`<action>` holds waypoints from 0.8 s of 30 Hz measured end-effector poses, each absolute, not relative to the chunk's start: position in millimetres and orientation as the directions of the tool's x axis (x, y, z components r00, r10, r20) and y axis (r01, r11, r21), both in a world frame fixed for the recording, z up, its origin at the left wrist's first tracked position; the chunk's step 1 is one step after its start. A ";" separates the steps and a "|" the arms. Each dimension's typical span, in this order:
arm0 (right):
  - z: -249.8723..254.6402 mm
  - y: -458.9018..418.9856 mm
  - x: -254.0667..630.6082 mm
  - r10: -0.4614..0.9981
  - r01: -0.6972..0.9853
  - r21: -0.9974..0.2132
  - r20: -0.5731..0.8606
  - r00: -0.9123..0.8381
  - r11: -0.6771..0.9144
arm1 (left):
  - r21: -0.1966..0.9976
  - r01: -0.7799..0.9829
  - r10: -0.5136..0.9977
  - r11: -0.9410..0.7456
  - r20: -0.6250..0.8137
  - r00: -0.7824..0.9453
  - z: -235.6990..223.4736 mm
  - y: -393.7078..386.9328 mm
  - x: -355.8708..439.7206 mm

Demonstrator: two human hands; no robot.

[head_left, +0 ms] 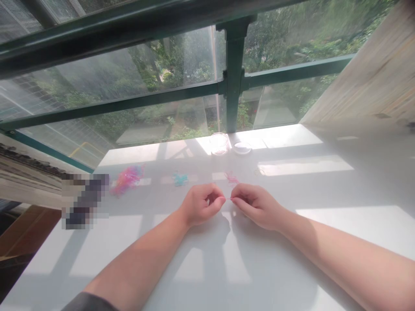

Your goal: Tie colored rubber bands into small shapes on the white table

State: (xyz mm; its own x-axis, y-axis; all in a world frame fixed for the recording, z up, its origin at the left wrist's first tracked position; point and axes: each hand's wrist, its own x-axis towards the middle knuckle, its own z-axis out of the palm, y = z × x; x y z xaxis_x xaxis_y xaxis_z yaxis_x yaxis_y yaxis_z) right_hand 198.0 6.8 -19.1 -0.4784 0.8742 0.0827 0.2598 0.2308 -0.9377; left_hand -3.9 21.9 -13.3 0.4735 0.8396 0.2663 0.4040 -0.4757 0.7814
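Observation:
A short, thin pink strand (228,198) spans the small gap between my hands, above the white table. Its left end is pinched between the thumb and forefinger of my left hand (205,204). My right hand (254,204) grips the other end in the same kind of pinch. Just beyond the fingertips lies a small loose pile of pink strands (231,178). Farther left are a little turquoise pile (180,179) and a bigger heap of mixed pink, purple and orange strands (128,179). Whether the strands are closed loops is too small to tell.
At the table's (279,268) far edge stand a clear round container (219,144) and, beside it, a round lid (242,148). A few pale thin pieces (259,172) lie to the right. A pixelated dark object (87,201) is at the left edge. Green-framed windows (235,77) rise behind.

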 end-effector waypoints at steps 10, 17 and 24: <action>-17.5 6.1 197.2 0.882 0.268 -0.933 0.093 -0.463 0.239 | 0.788 0.387 0.837 -0.478 0.275 0.474 -14.1 22.9 -4.8; -16.8 6.8 196.8 0.881 0.274 -0.931 0.090 -0.465 0.240 | 0.795 0.392 0.844 -0.463 0.260 0.470 -13.4 22.4 -4.6; -16.3 6.4 197.1 0.880 0.268 -0.933 0.090 -0.467 0.238 | 0.794 0.402 0.848 -0.456 0.252 0.466 -13.3 22.8 -5.0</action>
